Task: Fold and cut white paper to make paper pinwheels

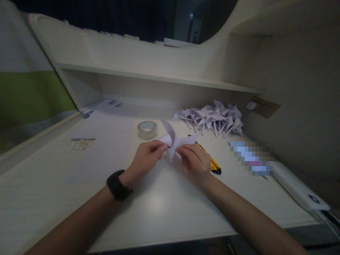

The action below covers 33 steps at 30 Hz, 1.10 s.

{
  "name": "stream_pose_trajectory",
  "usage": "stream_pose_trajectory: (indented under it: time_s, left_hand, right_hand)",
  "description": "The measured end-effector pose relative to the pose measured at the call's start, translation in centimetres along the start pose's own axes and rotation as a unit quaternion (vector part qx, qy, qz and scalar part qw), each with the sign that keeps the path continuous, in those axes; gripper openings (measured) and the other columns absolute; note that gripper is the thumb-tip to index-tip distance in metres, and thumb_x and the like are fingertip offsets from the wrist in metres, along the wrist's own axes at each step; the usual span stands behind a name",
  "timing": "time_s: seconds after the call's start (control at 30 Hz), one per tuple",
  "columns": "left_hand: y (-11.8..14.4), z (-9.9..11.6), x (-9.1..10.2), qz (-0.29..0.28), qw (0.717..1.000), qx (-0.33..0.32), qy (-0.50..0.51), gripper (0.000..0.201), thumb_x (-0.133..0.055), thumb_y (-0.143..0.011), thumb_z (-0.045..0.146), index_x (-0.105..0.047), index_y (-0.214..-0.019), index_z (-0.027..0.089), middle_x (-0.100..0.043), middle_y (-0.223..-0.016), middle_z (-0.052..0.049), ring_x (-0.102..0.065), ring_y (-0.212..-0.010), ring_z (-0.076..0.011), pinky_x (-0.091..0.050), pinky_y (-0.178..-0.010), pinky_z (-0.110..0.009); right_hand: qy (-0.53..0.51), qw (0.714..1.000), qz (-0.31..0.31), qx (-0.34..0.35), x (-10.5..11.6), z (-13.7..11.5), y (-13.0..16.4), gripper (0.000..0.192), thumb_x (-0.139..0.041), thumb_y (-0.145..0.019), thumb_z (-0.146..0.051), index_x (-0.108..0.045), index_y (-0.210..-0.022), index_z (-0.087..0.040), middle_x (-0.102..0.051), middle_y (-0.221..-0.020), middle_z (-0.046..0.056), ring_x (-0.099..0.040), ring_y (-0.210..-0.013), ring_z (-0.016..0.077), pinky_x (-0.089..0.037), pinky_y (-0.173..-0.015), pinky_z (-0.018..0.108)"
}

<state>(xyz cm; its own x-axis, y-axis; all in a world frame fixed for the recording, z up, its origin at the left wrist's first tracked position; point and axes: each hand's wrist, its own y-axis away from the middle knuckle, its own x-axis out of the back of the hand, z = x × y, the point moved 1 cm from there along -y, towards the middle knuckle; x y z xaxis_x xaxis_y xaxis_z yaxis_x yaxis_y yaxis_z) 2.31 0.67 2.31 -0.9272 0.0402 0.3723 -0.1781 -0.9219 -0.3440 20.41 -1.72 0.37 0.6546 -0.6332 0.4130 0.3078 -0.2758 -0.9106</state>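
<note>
Paper pinwheel [174,141] pinched by both hands' fingers [162,145].

A study nook at home, dimly lit.
A pale desk [159,209] sits under a built-in shelf [159,76], with a wall socket [264,106] and dark curtain [106,14] behind.

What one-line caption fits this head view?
Both hands, left hand and right hand, pinch a white paper pinwheel above the desk, tape roll behind.
</note>
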Motion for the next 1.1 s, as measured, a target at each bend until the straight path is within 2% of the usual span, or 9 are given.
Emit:
stream_pose_trajectory:
  time_s: [0.33, 0.5, 0.87, 1.1]
  left_hand:
    - [0.03, 0.12, -0.03, 0.007, 0.999, -0.031, -0.041, 0.029, -0.059, -0.083, 0.029, -0.067, -0.059, 0.015, -0.055, -0.049, 0.003, -0.048, -0.048, -0.0097, -0.036, -0.049, -0.02]
    - [0.24, -0.18, 0.01, 0.011, 0.994, -0.077, -0.08, 0.026, -0.06, -0.085, 0.026, -0.069, -0.062, 0.017, -0.062, -0.056, 0.002, -0.052, -0.052, -0.0103, -0.041, -0.057, -0.02]
    - [0.6, -0.33, -0.16, -0.001, 0.988, -0.112, -0.105, 0.02, -0.06, -0.086, 0.022, -0.071, -0.07, 0.017, -0.067, -0.067, 0.0, -0.057, -0.06, -0.0114, -0.043, -0.062, -0.021]
    - [0.59, -0.35, -0.16, 0.0, 0.991, -0.091, -0.096, 0.022, -0.057, -0.086, 0.023, -0.071, -0.07, 0.018, -0.065, -0.062, 0.002, -0.055, -0.057, -0.0107, -0.042, -0.06, -0.021]
  right_hand:
    - [0.015, 1.0, -0.006, 0.001, 0.08, -0.07, -0.18, 0.024, -0.052, -0.08, -0.003, -0.063, -0.097, -0.017, -0.07, -0.088, 0.01, -0.063, -0.081, 0.0211, -0.053, -0.07, 0.034]
    - [0.028, 0.999, -0.019, 0.01, 0.14, -0.18, -0.2, 0.024, -0.052, -0.079, -0.002, -0.063, -0.096, -0.015, -0.07, -0.088, 0.011, -0.063, -0.081, 0.0216, -0.053, -0.069, 0.034]
    - [0.024, 0.999, -0.025, 0.007, -0.17, -0.01, 0.5, 0.024, -0.051, -0.076, -0.002, -0.061, -0.093, -0.015, -0.069, -0.088, 0.011, -0.063, -0.082, 0.0229, -0.052, -0.071, 0.036]
    - [0.01, 1.0, -0.02, -0.017, -0.17, -0.03, 0.19, 0.022, -0.051, -0.078, -0.003, -0.061, -0.092, -0.016, -0.069, -0.086, 0.011, -0.063, -0.081, 0.0219, -0.053, -0.071, 0.035]
